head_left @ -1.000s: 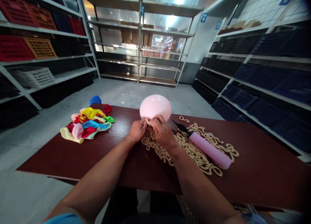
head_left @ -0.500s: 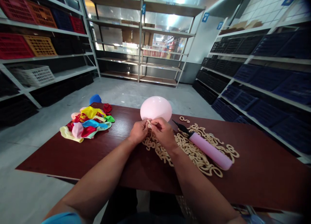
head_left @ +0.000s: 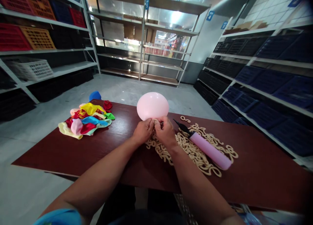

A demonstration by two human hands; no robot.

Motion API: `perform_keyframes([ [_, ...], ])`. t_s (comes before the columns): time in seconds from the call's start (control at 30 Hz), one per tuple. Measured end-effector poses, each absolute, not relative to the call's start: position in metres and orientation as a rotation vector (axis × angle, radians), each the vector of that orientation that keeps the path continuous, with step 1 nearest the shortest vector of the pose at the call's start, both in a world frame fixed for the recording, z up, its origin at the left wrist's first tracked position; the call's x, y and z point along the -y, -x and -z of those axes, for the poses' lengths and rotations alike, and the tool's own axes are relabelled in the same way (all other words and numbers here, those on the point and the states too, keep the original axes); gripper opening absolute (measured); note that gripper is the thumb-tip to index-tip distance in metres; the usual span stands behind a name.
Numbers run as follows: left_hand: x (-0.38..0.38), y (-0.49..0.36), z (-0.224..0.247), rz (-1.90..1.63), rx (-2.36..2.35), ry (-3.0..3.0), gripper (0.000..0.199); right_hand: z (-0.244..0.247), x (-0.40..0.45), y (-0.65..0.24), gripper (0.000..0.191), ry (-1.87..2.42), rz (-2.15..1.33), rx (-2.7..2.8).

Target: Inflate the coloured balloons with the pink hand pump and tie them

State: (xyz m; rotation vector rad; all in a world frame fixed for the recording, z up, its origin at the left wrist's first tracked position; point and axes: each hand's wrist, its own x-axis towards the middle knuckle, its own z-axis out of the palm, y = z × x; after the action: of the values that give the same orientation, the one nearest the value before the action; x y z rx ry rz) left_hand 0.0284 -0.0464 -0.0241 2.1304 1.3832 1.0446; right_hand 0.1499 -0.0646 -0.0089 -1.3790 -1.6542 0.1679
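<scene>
A pink inflated balloon [head_left: 153, 105] sits just beyond my two hands, its near end at my fingertips. My left hand [head_left: 143, 131] and my right hand [head_left: 165, 130] meet there, fingers closed in a pinch on the balloon's neck, which the fingers mostly hide. Under and right of my hands lies a pile of beige rope-like loops [head_left: 193, 149]. Across that pile rests a pink hand pump [head_left: 210, 150] with a black nozzle, pointing up and left.
Flat balloons [head_left: 91, 119] of several colours lie at the left of the dark red table [head_left: 107, 153], with a blue round object [head_left: 95, 95] behind them. Shelves with crates [head_left: 37, 37] stand left and right, and a metal rack [head_left: 141, 49] stands behind.
The view has shifted slightly. The balloon has moved a little left and up, and my hands have come closer together at its near end.
</scene>
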Motion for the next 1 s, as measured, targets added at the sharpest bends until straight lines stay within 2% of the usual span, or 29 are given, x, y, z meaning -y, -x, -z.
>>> perform_keyframes([
  [0.37, 0.04, -0.027, 0.031, -1.098, -1.19, -2.044, 0.038, 0.01, 0.063, -0.149, 0.013, 1.373, -0.196, 1.546],
  [0.57, 0.036, -0.023, 0.032, -1.151, -1.343, -1.986, 0.032, 0.011, 0.068, -0.151, 0.019, 1.2, -0.373, 1.585],
  [0.7, 0.037, -0.024, 0.03, -1.167, -1.27, -1.938, 0.034, 0.012, 0.065, -0.152, 0.022, 1.184, -0.523, 1.524],
  [0.9, 0.037, -0.024, 0.033, -1.189, -1.248, -1.9, 0.035, 0.013, 0.06, -0.154, 0.021, 1.08, -0.537, 1.605],
  [1.0, 0.035, -0.023, 0.035, -1.168, -1.239, -1.911, 0.036, 0.015, 0.06, -0.154, 0.023, 1.116, -0.689, 1.519],
])
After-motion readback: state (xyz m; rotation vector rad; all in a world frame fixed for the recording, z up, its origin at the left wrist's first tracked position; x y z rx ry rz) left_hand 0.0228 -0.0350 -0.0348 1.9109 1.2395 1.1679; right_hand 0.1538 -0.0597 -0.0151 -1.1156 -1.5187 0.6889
